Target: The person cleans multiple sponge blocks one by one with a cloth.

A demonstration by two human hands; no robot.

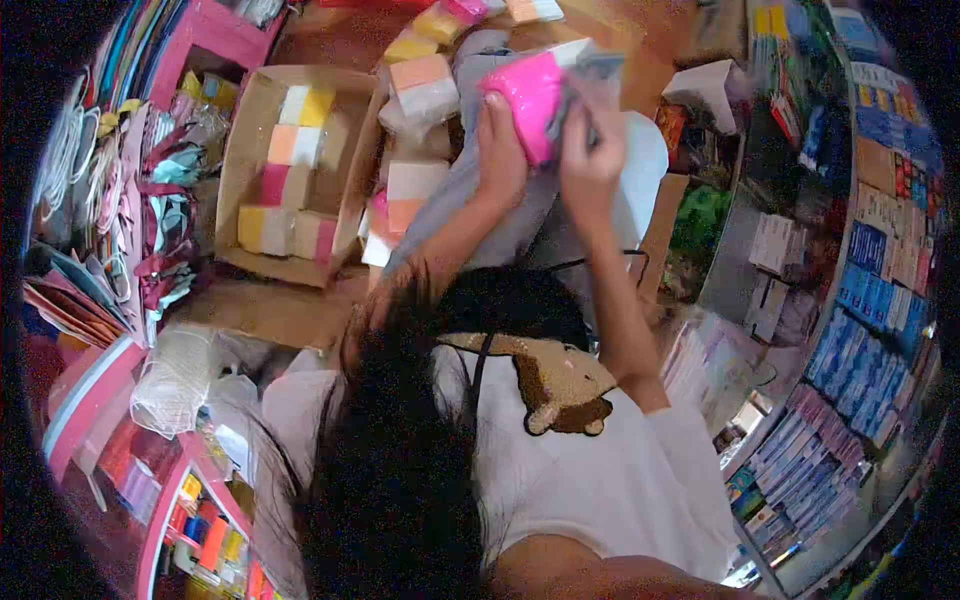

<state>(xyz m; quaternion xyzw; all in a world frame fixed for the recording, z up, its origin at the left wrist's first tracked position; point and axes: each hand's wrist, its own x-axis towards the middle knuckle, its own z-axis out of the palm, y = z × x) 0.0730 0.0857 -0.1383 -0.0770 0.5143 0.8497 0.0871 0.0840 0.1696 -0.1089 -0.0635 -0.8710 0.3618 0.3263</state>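
A bright pink packet (527, 95) with a shiny wrapper is held up over the lap. My left hand (502, 145) grips its lower left side, thumb on the front. At its right side, my right hand (592, 150) has its fingers closed around something dark that is blurred by motion; I cannot make out what it is. Behind the packet, a pale and greyish piece shows at the upper right. Wrapped blocks in peach and white (422, 85) lie just left of the legs.
An open cardboard box (230, 190) at the left holds several white, yellow, peach and pink blocks. More blocks (418, 190) lie between box and legs. Shelves of small boxes (870, 290) line the right. Bags and cords (80, 150) hang at the far left.
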